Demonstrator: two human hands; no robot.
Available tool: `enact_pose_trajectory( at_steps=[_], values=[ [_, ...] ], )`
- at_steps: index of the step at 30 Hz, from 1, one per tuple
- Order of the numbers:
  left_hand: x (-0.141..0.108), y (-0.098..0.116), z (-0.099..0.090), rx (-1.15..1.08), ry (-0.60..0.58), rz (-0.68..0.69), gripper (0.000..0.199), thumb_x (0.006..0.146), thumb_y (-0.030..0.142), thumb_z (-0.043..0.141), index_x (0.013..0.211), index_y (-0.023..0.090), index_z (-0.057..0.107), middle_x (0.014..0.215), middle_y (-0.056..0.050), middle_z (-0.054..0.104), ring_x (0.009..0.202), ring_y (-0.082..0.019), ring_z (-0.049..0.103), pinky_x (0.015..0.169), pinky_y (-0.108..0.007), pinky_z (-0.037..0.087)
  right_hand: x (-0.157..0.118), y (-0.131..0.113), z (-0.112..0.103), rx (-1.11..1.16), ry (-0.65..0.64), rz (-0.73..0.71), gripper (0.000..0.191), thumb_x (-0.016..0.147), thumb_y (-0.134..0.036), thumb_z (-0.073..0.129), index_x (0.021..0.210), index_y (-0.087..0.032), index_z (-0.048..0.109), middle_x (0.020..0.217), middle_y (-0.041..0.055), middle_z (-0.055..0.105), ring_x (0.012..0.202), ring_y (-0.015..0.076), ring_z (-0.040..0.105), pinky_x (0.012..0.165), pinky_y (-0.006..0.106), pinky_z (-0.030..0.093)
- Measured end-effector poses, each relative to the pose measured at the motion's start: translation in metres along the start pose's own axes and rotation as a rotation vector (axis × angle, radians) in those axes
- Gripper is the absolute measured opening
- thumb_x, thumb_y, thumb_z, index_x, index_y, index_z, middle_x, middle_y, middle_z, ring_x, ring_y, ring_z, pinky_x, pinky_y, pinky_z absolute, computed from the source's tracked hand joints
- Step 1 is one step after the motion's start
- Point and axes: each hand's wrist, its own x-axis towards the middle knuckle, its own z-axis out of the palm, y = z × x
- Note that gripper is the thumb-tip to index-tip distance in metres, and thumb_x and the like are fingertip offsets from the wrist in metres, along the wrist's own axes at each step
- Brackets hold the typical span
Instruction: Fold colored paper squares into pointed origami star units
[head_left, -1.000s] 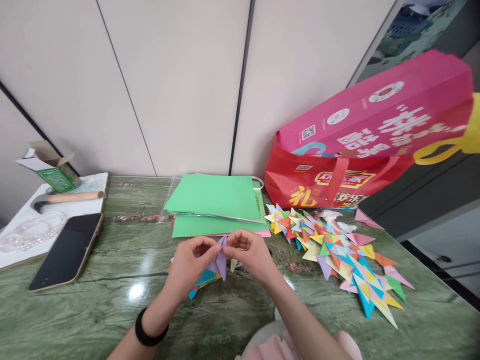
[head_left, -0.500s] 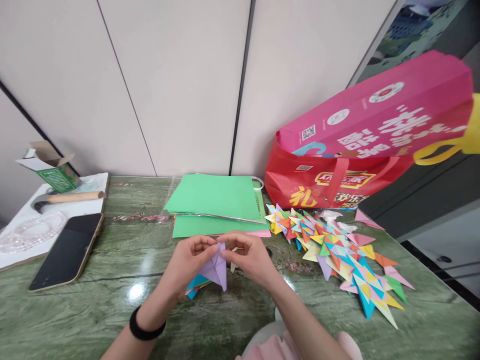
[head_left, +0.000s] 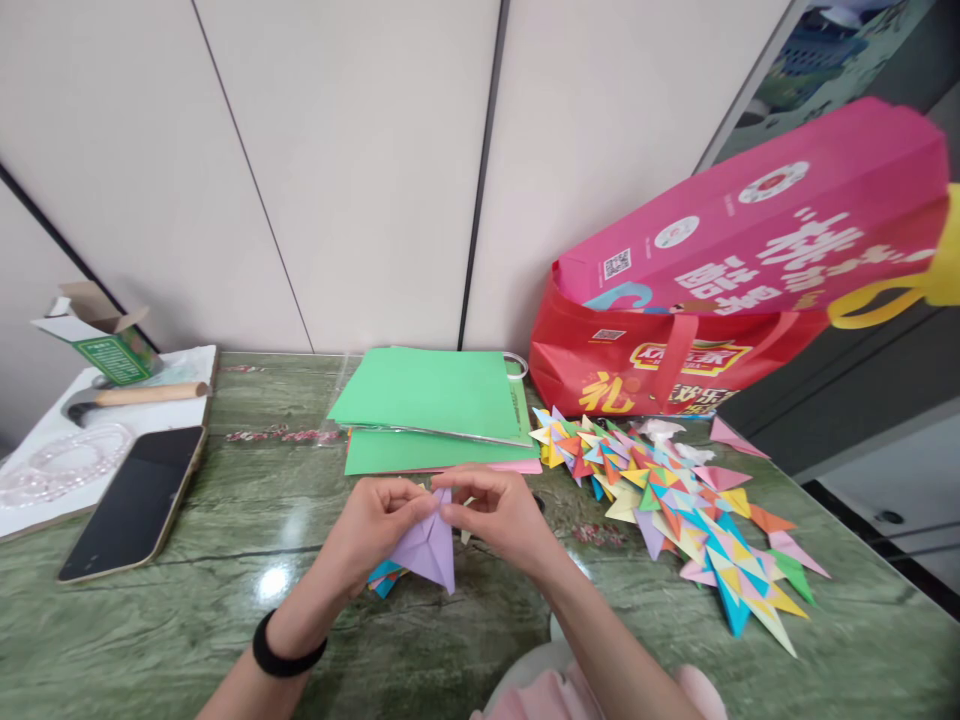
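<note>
A purple sheet of origami paper [head_left: 429, 553], creased and partly folded to a point, is held up between both hands. My left hand [head_left: 382, 520] pinches its upper left side, thumb and fingers closed. From the other side my right hand [head_left: 491, 512] grips the top tip between thumb and forefinger. Beneath the purple paper, several coloured papers [head_left: 384, 580], blue on top, lie on the table, mostly hidden by the left hand. A bit of cream paper shows behind the right fingers.
Green paper sheets [head_left: 435, 395] lie behind my hands. Folded paper stars [head_left: 675, 500] spread across the right, before a red gift bag [head_left: 577, 350] and a pink bag [head_left: 817, 220]. Leftward are a phone [head_left: 135, 505], a wooden-handled sickle [head_left: 150, 393], clear beads [head_left: 67, 465] and a green box [head_left: 116, 355].
The purple paper has turned slightly, showing more of its creased face, and its lower point hangs a little lower. My left wrist has shifted slightly left. Both hands keep their hold.
</note>
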Motion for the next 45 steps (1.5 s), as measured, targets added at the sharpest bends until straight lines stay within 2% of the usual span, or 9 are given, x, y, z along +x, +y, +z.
enact_pose_trajectory(
  at_steps=[5, 10, 15, 19, 24, 30, 34, 39, 45],
  values=[
    [0.002, -0.006, 0.0, -0.021, -0.041, -0.04, 0.024, 0.06, 0.037, 0.069, 0.063, 0.014, 0.065, 0.051, 0.0, 0.062, 0.042, -0.009, 0.049, 0.04, -0.017, 0.029, 0.001, 0.003, 0.0, 0.056, -0.016, 0.049, 0.026, 0.063, -0.025, 0.07, 0.088, -0.018, 0.069, 0.077, 0.0025, 0.067, 0.06, 0.0113, 0.054, 0.054, 0.023, 0.044],
    [0.002, -0.009, 0.0, -0.091, -0.036, -0.107, 0.028, 0.059, 0.035, 0.073, 0.074, 0.014, 0.063, 0.055, -0.002, 0.069, 0.042, -0.011, 0.056, 0.04, -0.017, 0.035, 0.003, 0.007, 0.0, 0.096, 0.031, 0.049, 0.016, 0.06, -0.027, 0.072, 0.071, -0.016, 0.068, 0.073, 0.0028, 0.066, 0.063, 0.0134, 0.057, 0.058, 0.024, 0.047],
    [0.002, -0.003, -0.001, -0.246, 0.027, -0.122, 0.032, 0.054, 0.032, 0.077, 0.077, 0.014, 0.062, 0.059, -0.003, 0.071, 0.049, -0.016, 0.063, 0.045, -0.021, 0.045, 0.003, 0.006, 0.0, 0.082, -0.015, 0.051, 0.015, 0.069, -0.028, 0.064, 0.079, -0.017, 0.069, 0.076, 0.0027, 0.065, 0.063, 0.0131, 0.057, 0.056, 0.025, 0.048],
    [0.002, -0.001, -0.003, -0.275, 0.109, -0.109, 0.035, 0.051, 0.031, 0.079, 0.076, 0.013, 0.061, 0.058, -0.003, 0.07, 0.048, -0.015, 0.063, 0.044, -0.02, 0.045, 0.001, 0.004, 0.0, 0.095, -0.058, 0.056, 0.015, 0.067, -0.022, 0.063, 0.08, -0.019, 0.069, 0.086, 0.0026, 0.063, 0.071, 0.0141, 0.059, 0.063, 0.027, 0.051],
    [0.003, -0.005, -0.004, -0.231, 0.108, -0.076, 0.035, 0.052, 0.033, 0.078, 0.075, 0.013, 0.061, 0.06, -0.004, 0.071, 0.051, -0.017, 0.064, 0.046, -0.022, 0.046, 0.001, 0.004, -0.001, 0.043, -0.061, 0.033, 0.015, 0.065, -0.017, 0.066, 0.08, -0.018, 0.068, 0.087, 0.003, 0.063, 0.075, 0.015, 0.059, 0.063, 0.026, 0.05],
    [0.003, -0.006, -0.004, -0.195, 0.092, -0.076, 0.033, 0.056, 0.033, 0.076, 0.075, 0.014, 0.058, 0.055, -0.002, 0.068, 0.046, -0.015, 0.061, 0.04, -0.019, 0.041, 0.002, 0.004, -0.001, 0.072, -0.038, 0.034, 0.014, 0.07, -0.027, 0.063, 0.078, -0.017, 0.068, 0.084, 0.0034, 0.064, 0.071, 0.0147, 0.059, 0.062, 0.027, 0.051],
    [0.001, -0.002, -0.002, -0.188, 0.103, -0.067, 0.039, 0.059, 0.034, 0.074, 0.087, 0.015, 0.055, 0.05, 0.002, 0.065, 0.04, -0.012, 0.056, 0.037, -0.017, 0.037, 0.001, 0.002, -0.001, -0.039, -0.004, 0.015, 0.02, 0.068, -0.031, 0.066, 0.082, -0.017, 0.068, 0.086, 0.0043, 0.063, 0.07, 0.0143, 0.057, 0.059, 0.025, 0.048],
    [0.001, 0.0, -0.001, -0.237, 0.037, -0.034, 0.056, 0.06, 0.031, 0.073, 0.107, 0.015, 0.048, 0.065, -0.002, 0.07, 0.054, -0.015, 0.062, 0.049, -0.022, 0.047, -0.001, 0.001, 0.0, -0.188, 0.002, -0.051, 0.033, 0.058, -0.019, 0.074, 0.09, -0.019, 0.066, 0.098, 0.0041, 0.06, 0.076, 0.0145, 0.056, 0.057, 0.022, 0.047],
    [0.002, 0.0, -0.003, -0.212, 0.049, -0.008, 0.049, 0.06, 0.029, 0.073, 0.1, 0.016, 0.05, 0.081, -0.006, 0.071, 0.062, -0.017, 0.064, 0.055, -0.026, 0.049, 0.001, 0.004, 0.002, -0.175, 0.076, -0.058, 0.014, 0.071, -0.02, 0.061, 0.083, -0.017, 0.066, 0.088, 0.0056, 0.064, 0.074, 0.0152, 0.058, 0.057, 0.023, 0.046]
  ],
)
